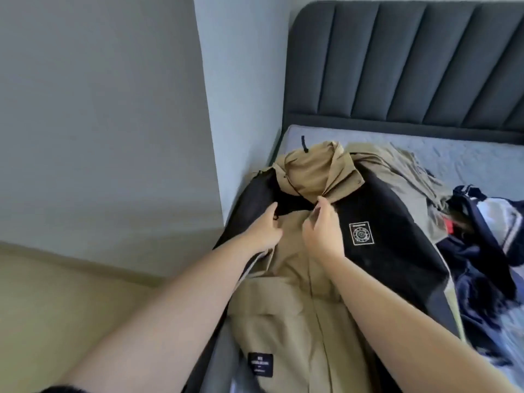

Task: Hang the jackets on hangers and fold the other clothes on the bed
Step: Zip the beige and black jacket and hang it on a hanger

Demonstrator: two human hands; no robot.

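Observation:
A tan and black jacket (306, 316) lies spread on the bed (453, 160), its tan hood (312, 168) bunched at the far end. My left hand (265, 229) grips the fabric at the left side of the collar opening, fingers curled into it. At the right side of the collar my right hand (323, 228) pinches the tan fabric just below the hood. A white square patch (361, 233) marks the black right chest. No hanger shows.
A dark navy and white garment (482, 251) lies crumpled to the right, with an olive-grey one (408, 177) behind the jacket. The padded grey headboard (411, 66) stands at the far end. A wall (99, 123) and the floor (56, 307) lie to the left.

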